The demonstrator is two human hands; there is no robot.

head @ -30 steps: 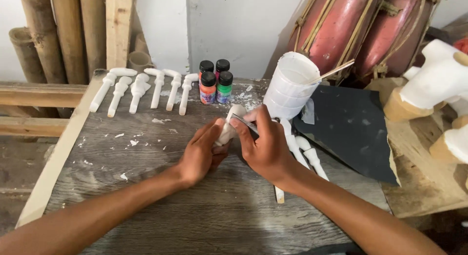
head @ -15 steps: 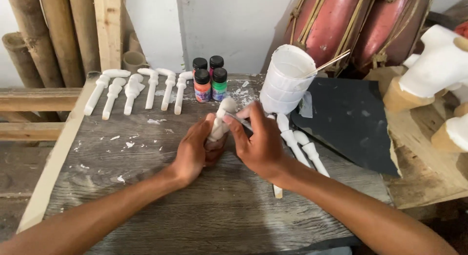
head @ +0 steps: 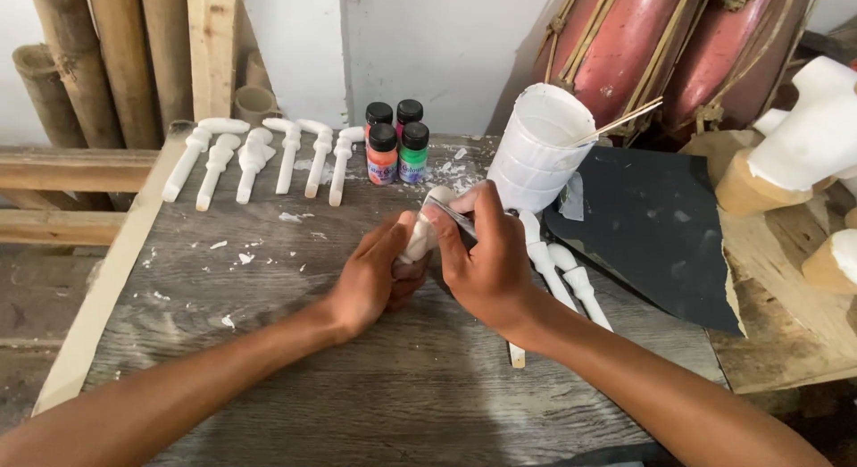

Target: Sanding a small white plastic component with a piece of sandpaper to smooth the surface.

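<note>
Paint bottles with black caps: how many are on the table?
4, in a tight cluster at the back of the wooden table: orange bottle front left, green bottle front right, and two behind them, colours mostly hidden. None seems hidden elsewhere.

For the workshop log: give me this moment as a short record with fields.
Left hand: grips the lower end of a white carved piece.
Right hand: presses a small grey sheet on that piece.
Behind: six white pieces in a row, four paint bottles.
Right of hands: white cup with stick, dark sheet.
Surface: grey wooden table with white flecks.
</note>
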